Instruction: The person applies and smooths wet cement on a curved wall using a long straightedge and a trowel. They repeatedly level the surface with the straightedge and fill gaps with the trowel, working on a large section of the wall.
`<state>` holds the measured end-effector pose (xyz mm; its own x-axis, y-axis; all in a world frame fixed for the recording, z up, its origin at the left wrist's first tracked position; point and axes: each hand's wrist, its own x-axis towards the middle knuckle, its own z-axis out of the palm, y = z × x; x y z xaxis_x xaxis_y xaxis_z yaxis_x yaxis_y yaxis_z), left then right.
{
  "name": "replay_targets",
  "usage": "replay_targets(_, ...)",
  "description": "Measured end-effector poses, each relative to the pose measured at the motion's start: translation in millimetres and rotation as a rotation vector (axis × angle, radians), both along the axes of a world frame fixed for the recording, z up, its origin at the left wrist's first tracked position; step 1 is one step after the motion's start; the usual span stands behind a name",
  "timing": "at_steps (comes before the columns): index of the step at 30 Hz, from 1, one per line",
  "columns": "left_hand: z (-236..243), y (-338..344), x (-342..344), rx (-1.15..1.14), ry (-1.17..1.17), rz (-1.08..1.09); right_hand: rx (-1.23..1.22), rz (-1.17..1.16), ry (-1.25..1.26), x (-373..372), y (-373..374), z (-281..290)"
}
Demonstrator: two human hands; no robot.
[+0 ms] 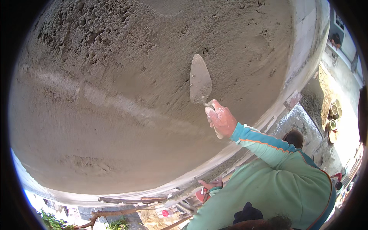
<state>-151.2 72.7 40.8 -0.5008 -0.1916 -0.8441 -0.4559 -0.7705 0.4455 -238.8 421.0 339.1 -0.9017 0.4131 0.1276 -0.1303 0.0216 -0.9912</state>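
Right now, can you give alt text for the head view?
A right hand grips a leaf-shaped trowel before a grey-brown plastered wall, rough at upper left, smoother below. The left hand is lower, near a red object.

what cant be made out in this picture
All in the head view:
Leaf-shaped, mortar-smeared metal trowel: handle mostly hidden by the bare right hand.
Bare left hand: too small to tell its grip; pale-green fabric shirt hides its forearm.
Round, yellowish containers: contents too small.
Grey-brown mortared wall: top cut off by upper edge.
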Motion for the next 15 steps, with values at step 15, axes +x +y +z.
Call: replay_targets(15, 92, 49, -22, -0.011, 0.158, -0.105, 0.495, -0.092, -0.829, 213, 155, -334)
